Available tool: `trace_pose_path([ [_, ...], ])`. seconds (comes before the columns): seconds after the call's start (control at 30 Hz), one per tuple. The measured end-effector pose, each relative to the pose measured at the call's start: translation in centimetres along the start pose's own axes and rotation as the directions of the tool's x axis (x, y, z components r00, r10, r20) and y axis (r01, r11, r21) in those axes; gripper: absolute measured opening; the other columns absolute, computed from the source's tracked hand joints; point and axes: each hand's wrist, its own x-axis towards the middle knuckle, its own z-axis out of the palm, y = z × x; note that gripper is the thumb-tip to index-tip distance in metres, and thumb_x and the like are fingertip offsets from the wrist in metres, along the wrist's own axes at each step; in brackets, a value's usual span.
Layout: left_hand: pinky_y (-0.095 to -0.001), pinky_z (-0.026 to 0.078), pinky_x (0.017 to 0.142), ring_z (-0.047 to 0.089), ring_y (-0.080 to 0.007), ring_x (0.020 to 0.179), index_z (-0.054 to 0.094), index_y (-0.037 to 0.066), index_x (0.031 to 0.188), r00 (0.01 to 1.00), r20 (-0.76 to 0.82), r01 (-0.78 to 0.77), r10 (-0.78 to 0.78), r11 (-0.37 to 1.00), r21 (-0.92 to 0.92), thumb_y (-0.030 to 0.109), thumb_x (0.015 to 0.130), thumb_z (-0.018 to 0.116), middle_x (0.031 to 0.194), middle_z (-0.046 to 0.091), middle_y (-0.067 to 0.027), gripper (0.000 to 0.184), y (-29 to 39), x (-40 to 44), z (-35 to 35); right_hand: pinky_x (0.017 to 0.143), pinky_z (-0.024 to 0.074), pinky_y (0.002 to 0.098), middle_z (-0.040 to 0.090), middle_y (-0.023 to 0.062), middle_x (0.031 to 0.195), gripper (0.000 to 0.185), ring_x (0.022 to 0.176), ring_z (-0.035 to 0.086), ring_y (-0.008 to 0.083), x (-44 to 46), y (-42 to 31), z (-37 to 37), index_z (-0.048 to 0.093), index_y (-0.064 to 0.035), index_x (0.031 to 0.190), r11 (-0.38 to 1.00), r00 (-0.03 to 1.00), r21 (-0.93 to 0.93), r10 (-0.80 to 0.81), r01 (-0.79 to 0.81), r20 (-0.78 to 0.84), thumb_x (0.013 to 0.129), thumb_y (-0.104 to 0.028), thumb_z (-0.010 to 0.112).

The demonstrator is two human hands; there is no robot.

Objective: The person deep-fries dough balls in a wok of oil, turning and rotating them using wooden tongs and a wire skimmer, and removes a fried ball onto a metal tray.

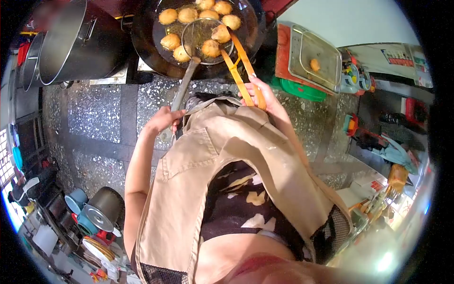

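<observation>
My left hand [165, 119] is closed round the end of the long handle of a wire skimmer [185, 83]. The skimmer's round mesh head is in a large dark wok [146, 47] of oil, with several golden fried balls [187, 15] around it. In my right hand [267, 94] is a pair of wooden tongs [243, 71], its tips pointing into the wok. Those tips are at two browned balls [220, 34] over the skimmer's right side; whether they pinch one I cannot tell.
Right of the wok, a metal tray [302, 66] holds one fried ball [315, 65]; a green basin [302, 90] is below it. Large dark pots [85, 42] stand at left. More pots [104, 208] and kitchenware are at lower left, with a cluttered counter [364, 203] at right.
</observation>
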Motion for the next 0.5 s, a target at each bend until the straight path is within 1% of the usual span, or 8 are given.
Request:
trace_pose_path([
  [0.13, -0.0268, 0.041, 0.039, 0.047, -0.0131, 0.038, 0.048, 0.006, 0.056, 1.000, 0.007, -0.005, 0.005, 1.000, -0.021, 0.024, 0.081, 0.060, 0.047, 0.048, -0.0021, 0.034, -0.2, 0.3, 0.0, 0.062, 0.0518, 0.0322, 0.055, 0.0144, 0.085, 0.058, 0.069, 0.058, 0.0226, -0.4, 0.2, 0.9, 0.046, 0.0048, 0.106, 0.996, 0.997, -0.053, -0.074, 0.073, -0.018, 0.080, -0.047, 0.053],
  [0.27, -0.0272, 0.043, 0.036, 0.047, -0.0120, 0.037, 0.048, 0.005, 0.059, 0.999, 0.029, -0.028, 0.028, 1.000, -0.013, 0.027, 0.082, 0.058, 0.046, 0.045, -0.0006, 0.033, -0.5, 0.4, 0.0, 0.064, 0.0517, 0.0333, 0.056, 0.0146, 0.087, 0.059, 0.072, 0.059, 0.0238, 0.7, 0.4, -0.3, 0.047, 0.0043, 0.105, 0.996, 0.999, -0.086, 0.008, -0.004, 0.047, 0.081, -0.049, 0.051],
  [0.33, -0.0273, 0.042, 0.039, 0.048, -0.0135, 0.038, 0.051, 0.003, 0.058, 1.000, -0.025, -0.009, 0.009, 1.000, 0.000, 0.024, 0.080, 0.061, 0.047, 0.048, -0.0031, 0.032, -0.6, 0.3, 0.0, 0.067, 0.0506, 0.0338, 0.059, 0.0142, 0.087, 0.055, 0.074, 0.060, 0.0245, 1.3, 0.7, -1.5, 0.049, -0.0006, 0.106, 1.000, 0.958, -0.015, -0.005, 0.009, 0.286, 0.084, -0.051, 0.042],
  [0.37, -0.0286, 0.042, 0.040, 0.049, -0.0136, 0.039, 0.052, 0.002, 0.056, 1.000, -0.023, 0.009, -0.009, 1.000, -0.018, 0.024, 0.079, 0.062, 0.048, 0.050, -0.0041, 0.033, -0.4, 0.3, 0.2, 0.068, 0.0504, 0.0347, 0.059, 0.0134, 0.088, 0.051, 0.074, 0.060, 0.0247, 2.0, 1.2, -2.6, 0.050, -0.0020, 0.106, 1.000, 0.937, 0.023, -0.008, 0.000, 0.350, 0.086, -0.048, 0.041],
  [0.4, -0.0291, 0.043, 0.041, 0.050, -0.0138, 0.040, 0.052, 0.002, 0.056, 1.000, 0.019, 0.009, -0.007, 0.994, -0.106, 0.023, 0.079, 0.062, 0.048, 0.050, -0.0045, 0.033, -0.4, 0.3, 0.3, 0.067, 0.0504, 0.0352, 0.059, 0.0132, 0.088, 0.051, 0.073, 0.060, 0.0246, 2.3, 1.4, -2.7, 0.050, -0.0022, 0.105, 0.999, 0.955, 0.037, 0.004, -0.015, 0.295, 0.085, -0.048, 0.041],
  [0.43, -0.0283, 0.043, 0.041, 0.049, -0.0135, 0.041, 0.053, 0.001, 0.057, 1.000, 0.009, -0.017, 0.018, 0.998, -0.056, 0.023, 0.078, 0.063, 0.048, 0.049, -0.0036, 0.032, -0.6, 0.3, 0.3, 0.066, 0.0504, 0.0347, 0.059, 0.0133, 0.087, 0.050, 0.072, 0.060, 0.0240, 2.2, 1.4, -2.5, 0.050, -0.0023, 0.105, 1.000, 0.970, -0.001, -0.008, 0.008, 0.242, 0.084, -0.048, 0.044],
  [0.47, -0.0280, 0.043, 0.040, 0.049, -0.0131, 0.041, 0.053, -0.001, 0.058, 1.000, 0.010, -0.008, 0.009, 0.997, -0.076, 0.021, 0.078, 0.063, 0.048, 0.048, -0.0032, 0.032, -1.0, 0.6, 0.2, 0.063, 0.0505, 0.0391, 0.059, 0.0132, 0.090, 0.048, 0.073, 0.060, 0.0268, 3.5, 2.2, -3.8, 0.049, -0.0052, 0.105, 1.000, 0.982, -0.005, -0.006, 0.007, 0.188, 0.085, -0.048, 0.044],
  [0.5, -0.0290, 0.044, 0.040, 0.049, -0.0131, 0.042, 0.053, -0.003, 0.058, 1.000, -0.004, -0.011, 0.011, 0.993, -0.121, 0.020, 0.078, 0.063, 0.051, 0.049, -0.0041, 0.032, 0.3, -0.7, 0.8, 0.060, 0.0504, 0.0373, 0.059, 0.0123, 0.086, 0.043, 0.068, 0.060, 0.0256, 1.8, 1.4, -1.5, 0.050, -0.0062, 0.101, 0.987, 0.999, -0.155, -0.050, 0.051, 0.010, 0.084, -0.045, 0.047],
])
